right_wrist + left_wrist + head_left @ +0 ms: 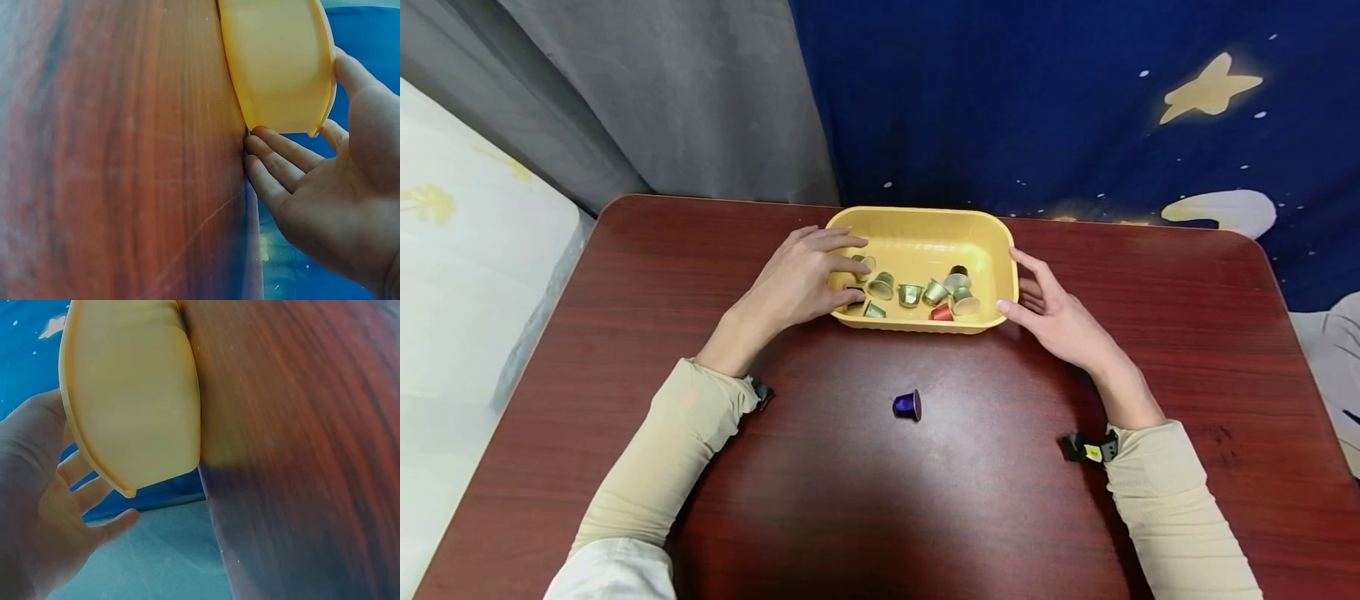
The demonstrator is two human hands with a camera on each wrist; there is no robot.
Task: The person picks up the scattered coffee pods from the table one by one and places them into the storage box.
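A yellow plastic basin (pixel 925 327) stands by the far table edge, with several coffee capsules inside, among them green ones (pixel 910 295) and a red one (pixel 942 312). My left hand (pixel 801 275) reaches over the basin's left rim, fingers spread above the capsules there and partly covering them. At the right end my right hand (pixel 1060 321) has its thumb at the near corner and its index fingertip at the rim. In the right wrist view, its other fingers (pixel 281 164) extend low beside the outer wall. Nearer me, a purple capsule (pixel 907 406) lies on its side.
The dark red wooden table (pixel 850 517) spreads under both forearms. Behind its far edge hang a grey curtain (pixel 700 100) and a blue curtain (pixel 1000 100) with star patterns. A black wrist strap (pixel 1088 448) juts from the right sleeve.
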